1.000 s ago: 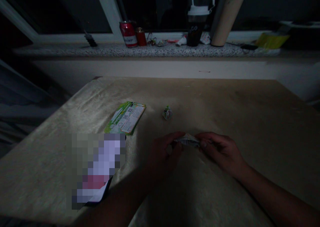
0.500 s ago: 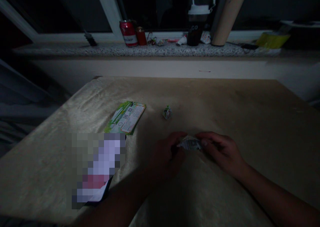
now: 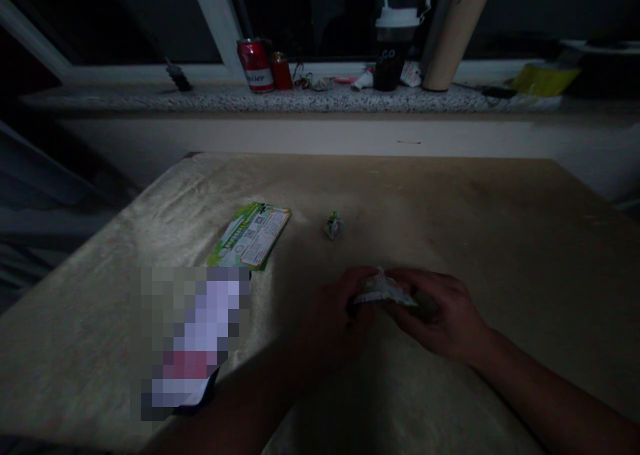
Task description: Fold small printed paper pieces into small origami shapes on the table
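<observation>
Between my two hands is a piece of folded printed paper [image 3: 384, 291], pale with greenish and reddish print. My left hand [image 3: 345, 315], mostly in shadow, pinches its left side. My right hand [image 3: 445, 308] has its fingers and thumb closed around the right side. The paper has a raised peak in the middle and is held just over the table. Beyond it lies a small folded paper piece [image 3: 334, 225], green and white, touched by neither hand. A stack of green printed leaflets [image 3: 253, 235] rests to the left.
A phone [image 3: 200, 338] with a lit, pixelated screen lies left of my forearm on the cloth-covered table [image 3: 425, 201]. Along the stone windowsill [image 3: 215, 100] stand a red can [image 3: 256, 67], a red lighter [image 3: 281, 71], a lidded dark cup [image 3: 393, 51] and a cardboard tube [image 3: 460, 31].
The paper between my hands has turned and been folded, now showing a raised peak and coloured print. My right hand has shifted slightly, its thumb now lower. The leaflets and phone stay put.
</observation>
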Demonstrator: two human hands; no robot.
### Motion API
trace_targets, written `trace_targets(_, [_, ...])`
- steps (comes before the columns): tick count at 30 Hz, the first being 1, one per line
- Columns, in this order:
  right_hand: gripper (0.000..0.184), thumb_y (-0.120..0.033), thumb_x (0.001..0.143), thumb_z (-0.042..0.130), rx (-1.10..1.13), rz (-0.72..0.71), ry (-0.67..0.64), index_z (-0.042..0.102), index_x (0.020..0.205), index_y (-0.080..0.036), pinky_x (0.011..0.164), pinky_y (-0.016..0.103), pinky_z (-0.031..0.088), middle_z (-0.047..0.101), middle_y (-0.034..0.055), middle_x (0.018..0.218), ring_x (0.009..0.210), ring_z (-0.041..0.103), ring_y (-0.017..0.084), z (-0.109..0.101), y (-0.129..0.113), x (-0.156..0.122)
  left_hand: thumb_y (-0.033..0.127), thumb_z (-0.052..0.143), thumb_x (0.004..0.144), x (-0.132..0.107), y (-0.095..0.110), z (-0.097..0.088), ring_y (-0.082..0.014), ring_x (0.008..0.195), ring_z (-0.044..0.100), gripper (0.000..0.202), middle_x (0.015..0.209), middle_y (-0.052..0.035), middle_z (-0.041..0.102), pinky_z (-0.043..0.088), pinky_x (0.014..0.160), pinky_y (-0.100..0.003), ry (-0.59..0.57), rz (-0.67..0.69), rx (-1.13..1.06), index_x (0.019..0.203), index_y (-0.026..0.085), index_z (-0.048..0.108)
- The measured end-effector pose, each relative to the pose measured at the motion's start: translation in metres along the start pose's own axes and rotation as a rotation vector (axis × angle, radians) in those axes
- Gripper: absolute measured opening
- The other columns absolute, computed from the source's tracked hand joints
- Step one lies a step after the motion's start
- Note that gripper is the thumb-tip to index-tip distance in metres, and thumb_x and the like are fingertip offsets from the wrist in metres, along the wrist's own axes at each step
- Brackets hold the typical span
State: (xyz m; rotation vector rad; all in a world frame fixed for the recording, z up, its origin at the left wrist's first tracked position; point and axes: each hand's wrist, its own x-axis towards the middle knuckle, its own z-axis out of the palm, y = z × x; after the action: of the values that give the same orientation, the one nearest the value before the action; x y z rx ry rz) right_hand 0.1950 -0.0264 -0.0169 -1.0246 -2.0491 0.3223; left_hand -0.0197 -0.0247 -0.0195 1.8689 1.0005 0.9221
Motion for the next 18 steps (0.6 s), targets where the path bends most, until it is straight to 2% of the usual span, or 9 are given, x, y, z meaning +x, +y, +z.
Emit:
trace_targets(5, [0.032, -0.022, 0.088, 0.067, -0.107, -0.01, 0.029, 0.067, 0.12, -0.015, 0.069, 0.03, 0.065, 0.082, 0.0104, 0.096, 0.077, 0.08, 0.022, 0.003, 0.002, -0.002, 0.015, 0.054, 0.09, 0.0, 0.002, 0.001, -0.0218, 0.095, 0.072, 0.044, 0.112, -0.0084, 0.074, 0.056, 0.082, -0.035, -0.03, 0.005, 0.022, 0.133, 0.02, 0.052])
trace_targets(9, [0.034, -0.023, 0.088, 0.065, -0.185, 0.019, 0.037, 0.066, 0.12, -0.011, 0.063, 0.032, 0.065, 0.082, 0.0126, 0.09, 0.071, 0.08, 0.024, 0.005, 0.001, -0.002, 0.014, 0.056, 0.088, -0.003, 0.001, 0.008, -0.0183, 0.078, 0.069, 0.043, 0.096, -0.0036, 0.073, 0.051, 0.069, -0.03, -0.041, -0.011, 0.024, 0.13, 0.021, 0.051])
trace_targets(12, [0.03, -0.023, 0.089, 0.061, -0.218, 0.024, 0.025, 0.068, 0.116, -0.011, 0.062, 0.033, 0.064, 0.082, 0.0126, 0.088, 0.068, 0.079, 0.024, 0.006, -0.001, -0.001, 0.017, 0.056, 0.089, -0.006, 0.002, 0.014, -0.0157, 0.065, 0.064, 0.035, 0.083, -0.0003, 0.07, 0.045, 0.061, -0.027, -0.047, -0.023, 0.019, 0.123, 0.021, 0.051])
trace_targets(18, [0.017, -0.022, 0.087, 0.059, -0.187, 0.068, -0.024, 0.067, 0.102, -0.018, 0.058, 0.03, 0.059, 0.081, 0.0074, 0.082, 0.066, 0.078, 0.022, 0.008, -0.003, 0.002, 0.019, 0.053, 0.089, -0.007, 0.013, 0.02, -0.0165, 0.066, 0.059, 0.018, 0.082, -0.0015, 0.065, 0.042, 0.062, -0.029, -0.009, 0.054, 0.17, 0.106, 0.021, 0.052])
